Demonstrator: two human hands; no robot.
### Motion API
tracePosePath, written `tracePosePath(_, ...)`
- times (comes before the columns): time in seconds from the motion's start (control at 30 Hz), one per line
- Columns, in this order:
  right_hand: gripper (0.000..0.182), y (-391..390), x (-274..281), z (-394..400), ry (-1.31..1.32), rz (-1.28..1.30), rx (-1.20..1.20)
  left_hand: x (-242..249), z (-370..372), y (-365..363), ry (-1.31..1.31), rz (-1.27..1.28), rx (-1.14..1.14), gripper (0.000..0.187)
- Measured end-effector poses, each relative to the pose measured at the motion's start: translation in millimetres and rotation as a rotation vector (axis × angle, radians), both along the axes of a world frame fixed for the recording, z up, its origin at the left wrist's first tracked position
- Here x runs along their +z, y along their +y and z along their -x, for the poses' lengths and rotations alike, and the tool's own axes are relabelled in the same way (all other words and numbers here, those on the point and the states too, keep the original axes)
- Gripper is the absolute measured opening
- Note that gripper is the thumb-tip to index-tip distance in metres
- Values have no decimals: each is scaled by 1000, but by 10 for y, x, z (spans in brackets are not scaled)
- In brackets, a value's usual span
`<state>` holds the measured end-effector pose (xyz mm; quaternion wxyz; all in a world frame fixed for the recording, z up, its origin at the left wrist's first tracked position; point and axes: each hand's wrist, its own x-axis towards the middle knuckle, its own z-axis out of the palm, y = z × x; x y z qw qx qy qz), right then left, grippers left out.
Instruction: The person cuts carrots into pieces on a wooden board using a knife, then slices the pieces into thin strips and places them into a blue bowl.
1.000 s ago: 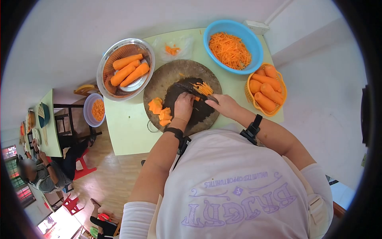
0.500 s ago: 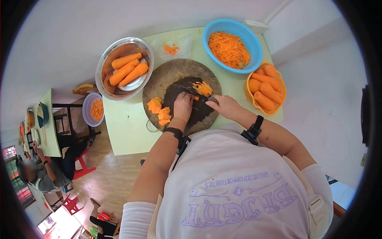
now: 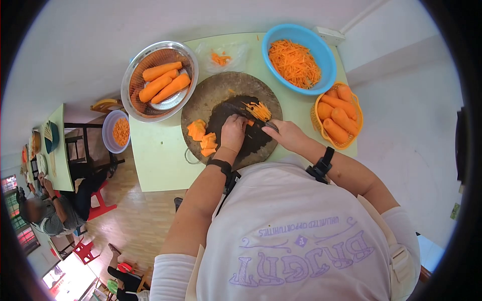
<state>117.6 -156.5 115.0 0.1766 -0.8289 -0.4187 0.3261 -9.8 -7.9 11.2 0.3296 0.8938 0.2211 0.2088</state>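
On a round wooden chopping board (image 3: 201,103), my right hand (image 3: 286,134) is closed around the handle of a dark-bladed knife (image 3: 241,110). The fingers of my left hand (image 3: 233,131) are bent and pressed together on a small carrot piece (image 3: 250,122) beside the blade. Thin carrot strips (image 3: 259,111) lie beyond the knife, near the board's right side. Several carrot slices (image 3: 197,130) rest at the board's left, next to my left hand. Part of the blade is hard to tell from the dark, wet board.
A steel bowl (image 3: 128,85) of whole carrots stands back left, a plastic bag (image 3: 236,55) with carrot bits behind the board. At right are a blue basin (image 3: 329,60) of shreds and a yellow basket (image 3: 316,118) of carrots. Far left, a person (image 3: 63,210) sits beside another table (image 3: 63,165).
The view has shifted slightly. Both hands keep about the same place on the board, with the knife still beside the carrot piece.
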Motion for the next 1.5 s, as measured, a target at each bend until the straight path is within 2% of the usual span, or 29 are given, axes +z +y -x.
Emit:
tracePosePath(0.07, 53, 54, -20, -8, 59, 36, -3, -12, -6, -5, -10, -7, 2, 6)
tracePosePath(0.7, 51, -41, 37, -9, 95, 41, -27, 21, 1, -8, -4, -26, 0, 7)
tracePosePath(1.0, 52, 66, -59, -6, 5, 60, -15, 14, 7, 2, -7, -19, -12, 6)
tracePosePath(1.27, 54, 16, -98, -22, 34, -32, 5, -13, 6, 21, -24, -9, -14, 6)
tracePosePath(1.5, 53, -42, 17, 18, 49, 36, -20, -34, 10, 12, -27, -21, -14, 6)
